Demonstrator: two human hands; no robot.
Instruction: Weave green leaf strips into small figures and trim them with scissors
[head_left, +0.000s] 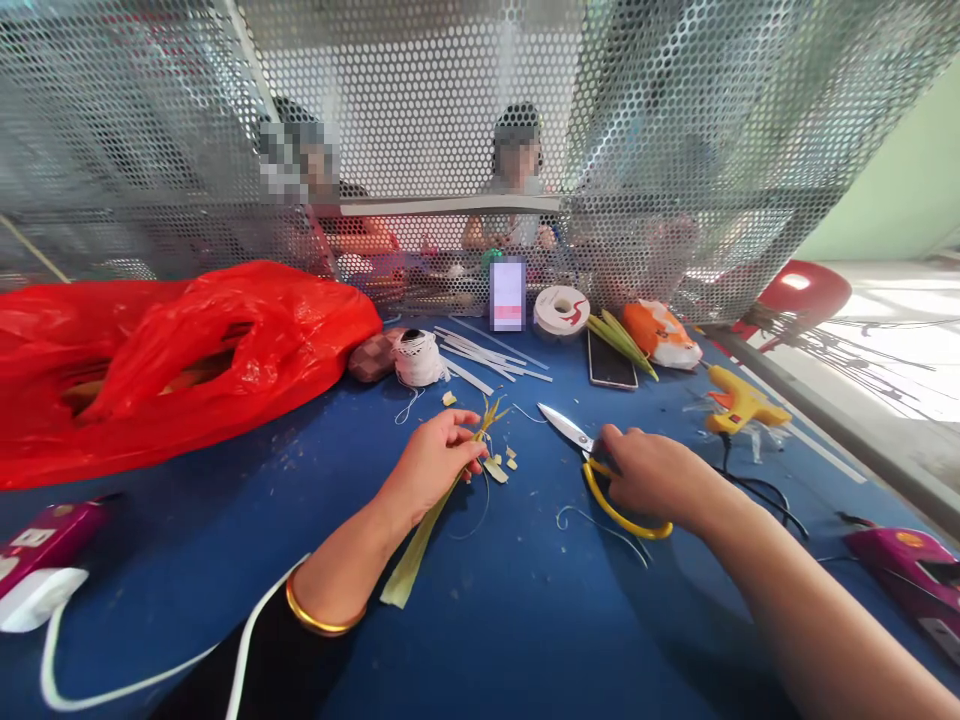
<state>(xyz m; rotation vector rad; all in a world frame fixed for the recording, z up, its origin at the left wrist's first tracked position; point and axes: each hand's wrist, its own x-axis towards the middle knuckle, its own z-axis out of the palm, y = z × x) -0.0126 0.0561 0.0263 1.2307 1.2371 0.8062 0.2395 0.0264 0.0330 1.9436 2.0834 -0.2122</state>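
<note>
My left hand (441, 455) pinches a bundle of dried, pale green leaf strips (414, 555) near its tied upper end, where thin frayed tips stick out. The wide end of the bundle slants down toward me. My right hand (645, 470) is closed over yellow-handled scissors (568, 428), which lie at the table with their blades pointing up and left. The blades look closed together. Small cut leaf scraps (495, 470) lie just right of my left fingers. A loose pale thread (604, 530) curls on the table below the scissors.
A red plastic bag (300, 330) fills the left. Behind my hands are a thread spool (418, 358), white sticks (487, 352), a ribbon roll (561, 312) and a phone (611, 362). At right are a yellow glue gun (742, 400) and a purple power strip (904, 570). People sit beyond the perforated screen (420, 110).
</note>
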